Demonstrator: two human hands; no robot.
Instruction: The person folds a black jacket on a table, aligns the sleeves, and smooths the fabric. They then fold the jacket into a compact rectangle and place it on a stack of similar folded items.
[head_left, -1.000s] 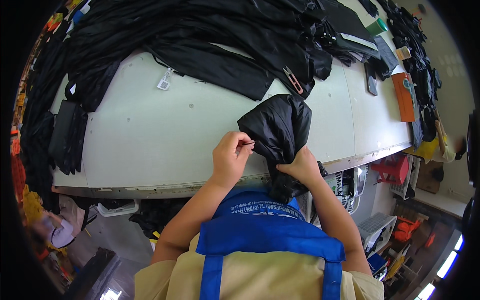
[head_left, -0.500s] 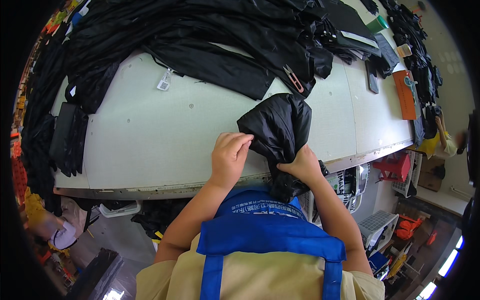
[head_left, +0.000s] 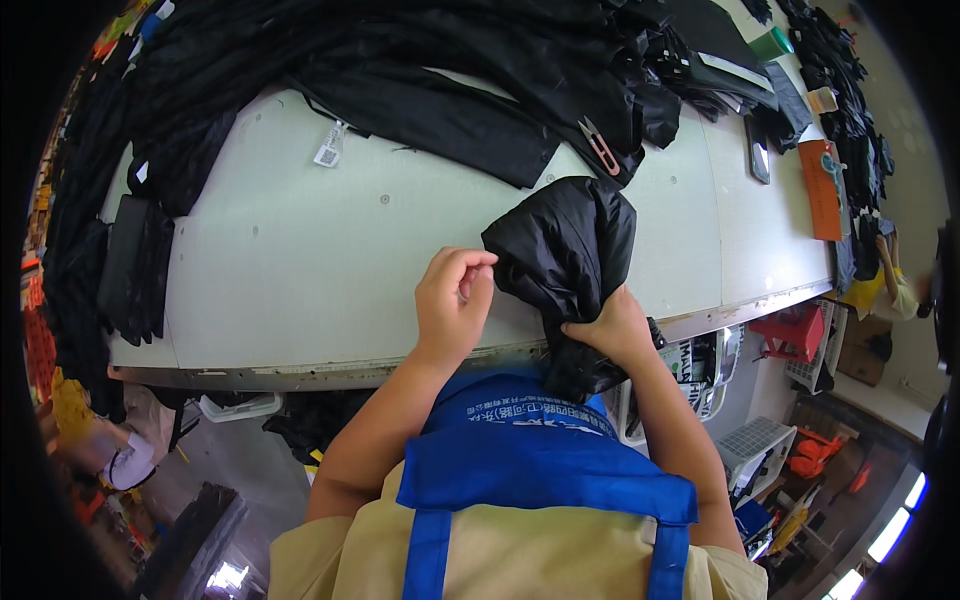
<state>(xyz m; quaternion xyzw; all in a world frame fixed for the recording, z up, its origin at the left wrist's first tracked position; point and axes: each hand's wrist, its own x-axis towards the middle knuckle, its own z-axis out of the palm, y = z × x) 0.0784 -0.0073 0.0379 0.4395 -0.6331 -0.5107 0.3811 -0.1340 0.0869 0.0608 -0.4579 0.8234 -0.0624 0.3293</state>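
Note:
A bunched black shiny garment (head_left: 570, 240) rests on the table's near part, its lower end hanging over the edge against my blue apron. My right hand (head_left: 610, 325) is wrapped round its narrow gathered part. Just left of the garment, my left hand (head_left: 455, 305) is raised with its fingers curled and thumb and forefinger drawn together; anything between the tips is too small to make out. Beyond the garment, a pair of thread snips (head_left: 602, 155) with pinkish handles lies on black cloth.
The pale table (head_left: 300, 270) carries a large heap of black garments (head_left: 400, 60) along its far side. A white tag (head_left: 329, 146) hangs off one. At right lie a phone (head_left: 757, 150) and an orange box (head_left: 820, 190). Two other people are at the far left and right.
My left hand has drawn back slightly left and up, away from the garment's edge, its fingers curling more. My right hand keeps its hold on the garment. The view has shifted a little.

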